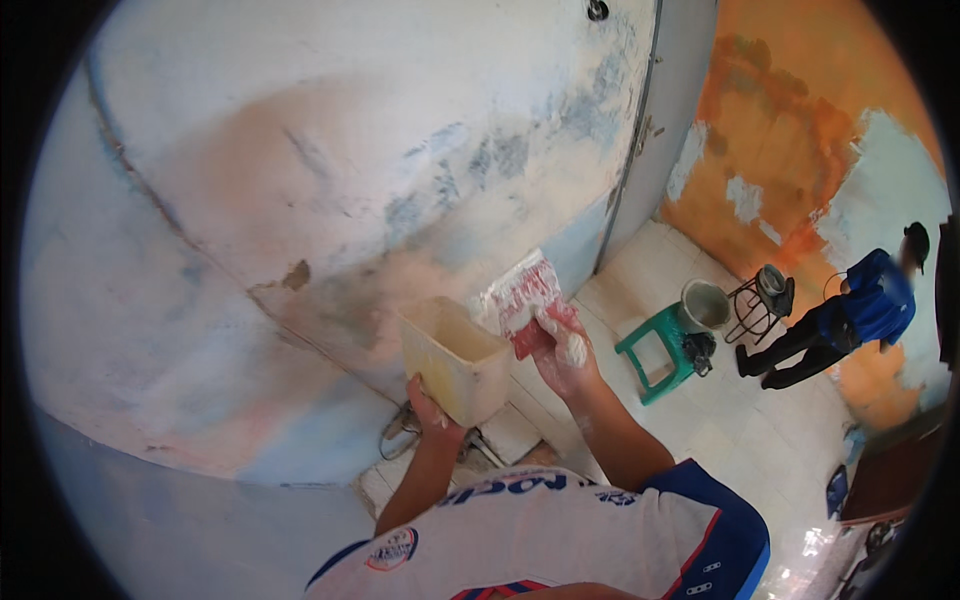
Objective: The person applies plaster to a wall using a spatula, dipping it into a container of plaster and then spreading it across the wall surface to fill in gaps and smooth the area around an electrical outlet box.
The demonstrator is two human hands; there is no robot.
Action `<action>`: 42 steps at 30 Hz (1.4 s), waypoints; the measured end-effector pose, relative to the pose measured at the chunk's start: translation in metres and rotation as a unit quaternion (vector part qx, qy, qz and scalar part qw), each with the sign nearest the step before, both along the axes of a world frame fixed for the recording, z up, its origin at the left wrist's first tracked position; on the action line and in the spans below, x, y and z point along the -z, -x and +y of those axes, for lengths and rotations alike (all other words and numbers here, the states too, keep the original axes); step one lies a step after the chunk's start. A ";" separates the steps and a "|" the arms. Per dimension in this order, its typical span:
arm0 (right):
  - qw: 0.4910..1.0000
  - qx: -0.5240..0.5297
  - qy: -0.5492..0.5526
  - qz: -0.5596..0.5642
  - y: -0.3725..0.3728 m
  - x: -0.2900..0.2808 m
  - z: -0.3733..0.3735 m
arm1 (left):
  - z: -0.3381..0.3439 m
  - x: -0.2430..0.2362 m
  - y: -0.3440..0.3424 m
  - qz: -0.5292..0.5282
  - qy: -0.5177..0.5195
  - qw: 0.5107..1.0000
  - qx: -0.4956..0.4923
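Note:
My left hand (432,412) grips the bottom of a cream plastic tub (452,355), holding it up in front of the wall. My right hand (562,350), smeared with white filler, is closed on the red handle of a wide putty blade (520,290). The blade is coated in white and pink filler and sits just above and to the right of the tub's open top. Both are close to a patchy white, blue and pink wall (300,200).
A green plastic stool (660,350) stands on the tiled floor to the right, with a grey bucket (703,303) and a wire stand (760,300) beside it. Another person in blue (850,320) bends by the orange wall. A grey door edge (640,150) runs down the corner.

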State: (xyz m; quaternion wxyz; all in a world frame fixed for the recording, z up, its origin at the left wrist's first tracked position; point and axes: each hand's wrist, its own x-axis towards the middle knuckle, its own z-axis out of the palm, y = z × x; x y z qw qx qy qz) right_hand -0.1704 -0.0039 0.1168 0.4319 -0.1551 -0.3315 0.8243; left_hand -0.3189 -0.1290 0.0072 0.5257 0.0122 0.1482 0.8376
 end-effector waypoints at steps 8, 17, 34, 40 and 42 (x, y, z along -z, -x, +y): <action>0.999 -0.035 0.013 -0.027 -0.098 -0.020 0.181 | 0.179 -0.004 -0.103 -0.026 -0.005 1.000 0.004; 0.996 -0.085 -0.012 0.024 -0.161 0.007 0.325 | 0.294 0.021 -0.173 -0.088 0.040 0.995 0.036; 0.992 -0.030 0.102 0.065 -0.106 -0.038 0.448 | 0.388 0.016 -0.132 -0.082 0.062 0.994 0.023; 0.988 -0.045 -0.046 0.139 -0.073 -0.120 0.506 | 0.395 0.039 -0.116 -0.058 0.007 0.998 0.012; 0.979 -0.001 -0.139 0.146 -0.063 -0.156 0.540 | 0.409 -0.001 -0.124 -0.006 -0.023 0.998 -0.053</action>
